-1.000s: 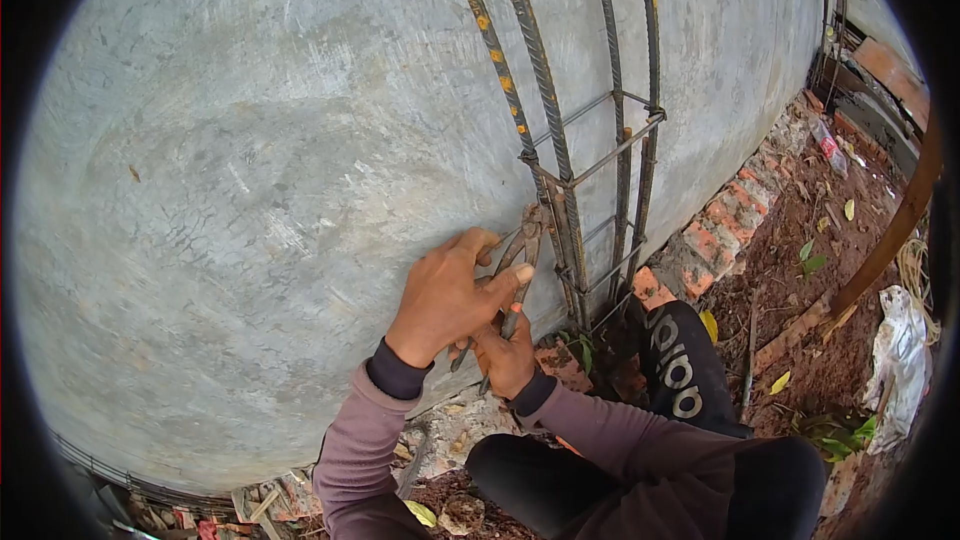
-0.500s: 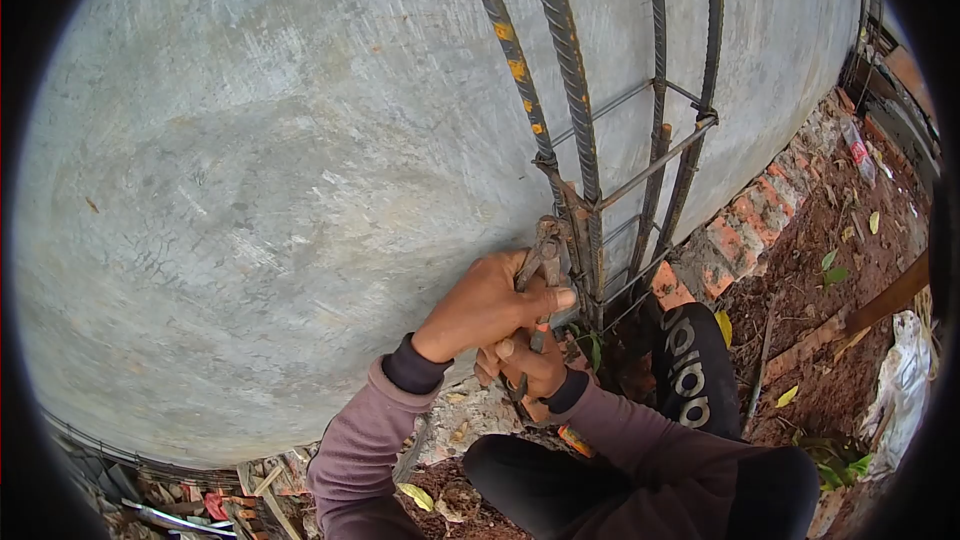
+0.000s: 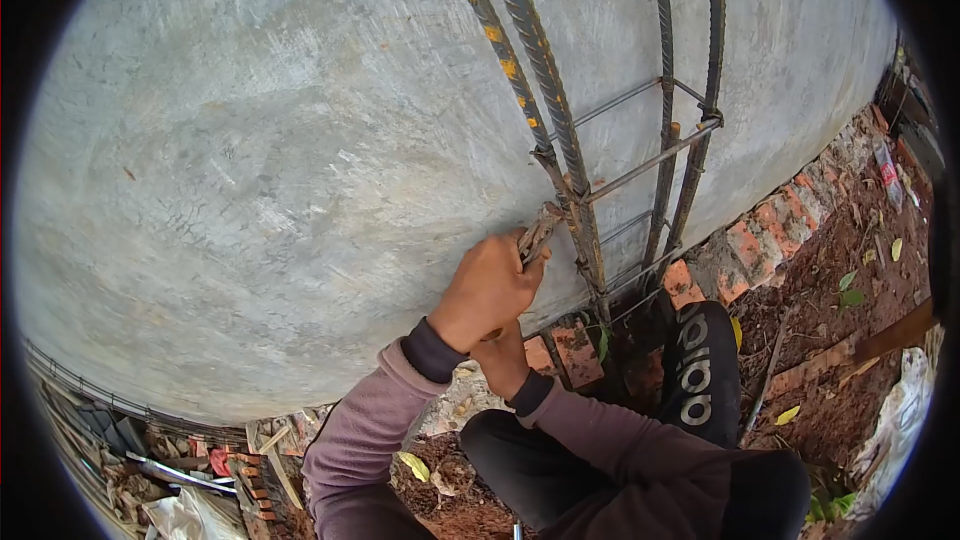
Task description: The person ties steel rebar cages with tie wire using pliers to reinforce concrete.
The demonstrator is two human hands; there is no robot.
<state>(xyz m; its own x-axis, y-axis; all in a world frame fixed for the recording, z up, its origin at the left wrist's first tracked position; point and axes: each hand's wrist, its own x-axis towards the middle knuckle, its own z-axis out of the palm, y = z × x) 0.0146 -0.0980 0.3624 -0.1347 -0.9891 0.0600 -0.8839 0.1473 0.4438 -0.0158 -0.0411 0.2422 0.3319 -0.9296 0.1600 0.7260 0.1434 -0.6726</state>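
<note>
Worn metal pincers (image 3: 540,232) have their jaws up against the near rebar (image 3: 566,175), just below a stirrup (image 3: 655,162). My left hand (image 3: 488,285) is closed around the pincers close to the head, knuckles facing up. Below it, my right hand (image 3: 503,358) is closed on the lower part of the pincers; its fingers are mostly hidden behind the left hand. The handles are covered by both hands. Whether the jaws are gripping a wire cannot be made out.
A curved grey concrete wall (image 3: 250,190) rises directly behind the rebar cage. Broken brickwork (image 3: 755,245) runs along its base. My bent knee (image 3: 700,370) is right of the hands. A white plastic sheet (image 3: 900,405) and a bottle (image 3: 887,175) lie on the soil.
The pincers have tilted toward the rebar, and my left hand has turned over them so its thumb is less visible. My right hand has slipped further behind the left. The view has shifted slightly.
</note>
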